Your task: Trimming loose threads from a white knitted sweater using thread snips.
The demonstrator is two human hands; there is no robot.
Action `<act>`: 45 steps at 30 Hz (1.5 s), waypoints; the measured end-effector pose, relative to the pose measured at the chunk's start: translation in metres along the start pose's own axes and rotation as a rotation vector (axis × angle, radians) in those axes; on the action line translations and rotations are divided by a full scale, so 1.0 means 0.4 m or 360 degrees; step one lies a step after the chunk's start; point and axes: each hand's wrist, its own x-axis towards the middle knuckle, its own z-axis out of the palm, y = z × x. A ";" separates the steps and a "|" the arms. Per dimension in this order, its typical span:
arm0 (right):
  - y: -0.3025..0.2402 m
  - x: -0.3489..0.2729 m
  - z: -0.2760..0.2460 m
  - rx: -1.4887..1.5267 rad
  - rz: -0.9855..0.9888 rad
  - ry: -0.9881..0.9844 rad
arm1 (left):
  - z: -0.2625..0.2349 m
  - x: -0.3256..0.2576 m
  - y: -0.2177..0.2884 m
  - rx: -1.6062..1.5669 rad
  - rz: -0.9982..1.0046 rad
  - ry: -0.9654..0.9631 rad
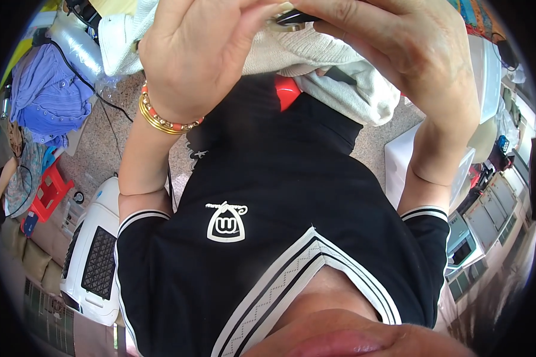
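Two hands up top, both pinching one small dark shiny object (pixel 292 18) w/ a metal edge, can't tell what it is. Left hand (pixel 196 53) (gold and coral bangles (pixel 161 119)) and right hand (pixel 399 53) meet on it. Prob hard, light, slick, so grip by the edges. Behind it: soft cream knitted cloth (pixel 315 53), floppy imo.

- The floor (pixel 104 149) is speckled beige stone, in bright daylight.
- A white appliance (pixel 95 256) with a black grille stands on the left.
- A small red stool (pixel 47 193) sits beside purple cloth (pixel 47 95).
- White cabinets (pixel 494 208) line the right side.
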 end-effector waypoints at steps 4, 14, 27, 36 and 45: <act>-0.003 -0.002 -0.004 0.0003 0.0009 0.0045 | 0.035 -0.020 -0.038 -0.0374 -0.0022 0.0173; 0.001 -0.072 0.046 0.0317 0.0376 0.0548 | -0.028 -0.070 -0.170 -0.0566 -0.0196 0.0862; 0.031 -0.062 0.249 0.1323 0.0621 0.0519 | -0.041 -0.098 -0.158 -0.0299 -0.0198 0.0109; 0.114 -0.161 0.183 0.1869 0.0983 0.0512 | -0.027 -0.043 -0.048 -0.0092 -0.0073 0.0012; -0.019 -0.125 0.154 0.1038 0.0834 0.0712 | 0.002 0.004 -0.040 -0.0082 0.0207 -0.0077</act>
